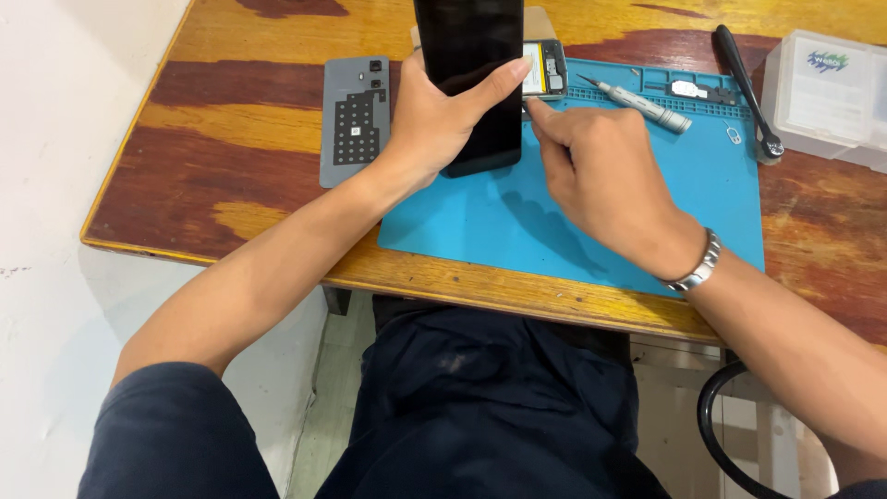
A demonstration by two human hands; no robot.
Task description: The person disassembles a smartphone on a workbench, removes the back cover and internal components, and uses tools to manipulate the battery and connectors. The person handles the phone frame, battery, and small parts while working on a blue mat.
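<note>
Left hand: the left hand (434,115) grips a black phone screen panel (471,65), thumb across the glass face, fingers behind it, holding it tilted up off the mat.
Right hand: the right hand (596,171) is curled, index fingertip and thumb pinched together at the panel's right edge; whether anything small sits between them cannot be told.
Screen panel position: over the upper-left part of the blue work mat (517,222), lower end just above the mat, upper end cut by the frame.
Phone chassis: an opened phone body (545,69) with exposed internals lies flat behind the panel, at the mat's top edge.
Back cover: a grey rear cover (354,120), inner side up with a dark perforated pad, lies on the wooden table (231,139) left of the mat, near the left hand.
Screwdriver: a silver precision screwdriver (642,103) rests on the mat just beyond the right hand.
Black tool: a black-handled tool (747,88) lies at the mat's right edge.
Parts box: a translucent plastic box (827,92) stands at far right.
Wrist: a metal bracelet (698,268) on the right wrist.
</note>
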